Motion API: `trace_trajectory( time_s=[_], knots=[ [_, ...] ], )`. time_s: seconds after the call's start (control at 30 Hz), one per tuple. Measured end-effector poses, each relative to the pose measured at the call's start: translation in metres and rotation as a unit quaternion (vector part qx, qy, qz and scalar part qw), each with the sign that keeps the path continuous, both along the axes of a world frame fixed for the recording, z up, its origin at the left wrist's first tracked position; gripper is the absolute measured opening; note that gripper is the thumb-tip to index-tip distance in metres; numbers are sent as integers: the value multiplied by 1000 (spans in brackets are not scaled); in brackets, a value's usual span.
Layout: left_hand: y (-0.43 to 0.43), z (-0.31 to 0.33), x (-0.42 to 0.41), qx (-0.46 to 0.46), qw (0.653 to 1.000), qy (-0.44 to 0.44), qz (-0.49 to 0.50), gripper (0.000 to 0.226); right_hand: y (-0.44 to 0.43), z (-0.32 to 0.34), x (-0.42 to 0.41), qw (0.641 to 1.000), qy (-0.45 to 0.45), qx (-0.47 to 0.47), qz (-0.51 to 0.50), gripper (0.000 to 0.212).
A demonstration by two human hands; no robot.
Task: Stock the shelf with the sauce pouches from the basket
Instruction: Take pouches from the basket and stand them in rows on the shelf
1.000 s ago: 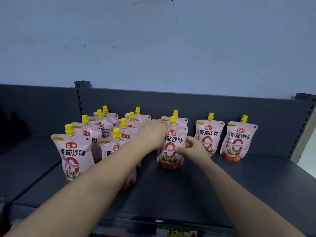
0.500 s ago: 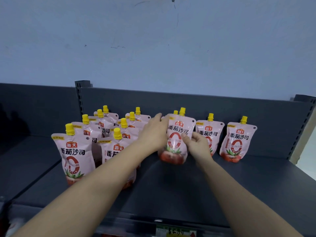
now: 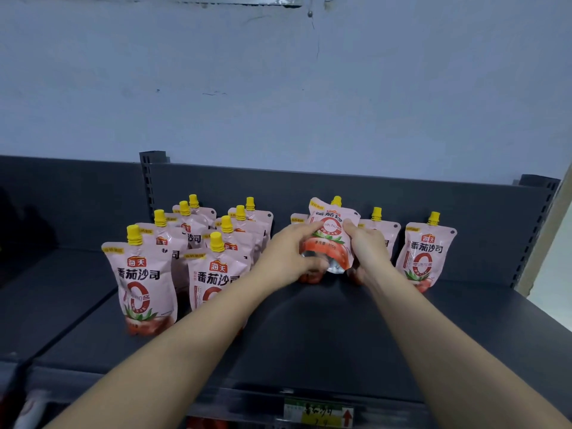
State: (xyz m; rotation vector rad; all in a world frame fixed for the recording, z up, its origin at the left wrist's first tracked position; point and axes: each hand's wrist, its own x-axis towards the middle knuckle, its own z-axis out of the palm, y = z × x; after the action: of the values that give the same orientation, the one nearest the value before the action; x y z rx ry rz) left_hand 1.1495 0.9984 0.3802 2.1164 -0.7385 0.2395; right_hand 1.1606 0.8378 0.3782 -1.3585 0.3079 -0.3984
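Pink pouch (image 3: 330, 235) tilted back, cap away, in 2 hands' grip.

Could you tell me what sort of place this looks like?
Most likely a shop aisle. A dark metal shelf with slotted uprights holds rows of identical yellow-capped sauce pouches, a price label is clipped to its front edge, and both hands hold one more pouch.

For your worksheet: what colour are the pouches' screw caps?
Yellow caps on pink sauce pouches, clearest in the head view.
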Motion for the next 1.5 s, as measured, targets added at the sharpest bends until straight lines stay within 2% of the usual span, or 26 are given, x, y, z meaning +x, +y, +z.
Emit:
trace_trajectory(
  time_s=[0.1, 0.23, 0.33, 0.43, 0.6, 0.67, 0.7, 0.8, 0.9, 0.97, 1.07, 1.13, 1.3, 1.37, 1.5],
  knots=[
    [-2, -1, -6, 4, 998, -57, 19, 66, 2, -1, -1, 1000, 7, 1, 2, 19],
    [-4, 0, -11, -9, 994, -91, 62, 53, 7, -5, -2, 1000, 12, 0, 11, 21],
    [-4, -1, -11, 5, 994, -95, 62, 55, 4, -4, -4, 1000, 18, 7, 20, 19],
    [-2, -2, -9, 3, 997, -64, 52, 67, 2, -4, -5, 1000, 19, -1, 19, 18],
    [-4, -11, -8, 61, 992, -88, 71, 68, 1, -9, -7, 999, 19, -10, 37, 15],
    [-4, -14, -10, 27, 995, -63, 65, 79, 0, -9, -5, 999, 11, -8, 36, 15],
    [-5, -14, -10, -22, 997, -41, 61, 82, -1, -9, -4, 999, 7, -6, 34, 15],
    [-5, -16, -11, -165, 981, 83, 60, 75, -3, -9, 0, 999, -3, 19, 34, 16],
    [-8, -19, -9, -230, 947, 224, 20, 39, -4, -9, 2, 999, -8, 23, 34, 15],
    [-10, -21, -6, -222, 948, 226, 16, 33, -4, -9, 3, 999, -8, 13, 35, 14],
    [-11, -22, -3, -189, 965, 179, 37, 48, -5, -10, 5, 999, -12, 15, 35, 15],
    [-11, -21, -3, -196, 964, 179, 32, 55, -5, -11, 5, 999, -19, 17, 36, 16],
    [-8, -22, 0, -192, 962, 195, 16, 50, -7, -13, 6, 999, -32, 14, 41, 17],
    [-8, -25, 1, -200, 956, 215, -7, 43, -8, -11, 7, 998, -38, 19, 39, 17],
    [-9, -26, 3, -261, 922, 280, -58, 34, -10, -8, 8, 997, -48, 33, 40, 16]
  ],
)
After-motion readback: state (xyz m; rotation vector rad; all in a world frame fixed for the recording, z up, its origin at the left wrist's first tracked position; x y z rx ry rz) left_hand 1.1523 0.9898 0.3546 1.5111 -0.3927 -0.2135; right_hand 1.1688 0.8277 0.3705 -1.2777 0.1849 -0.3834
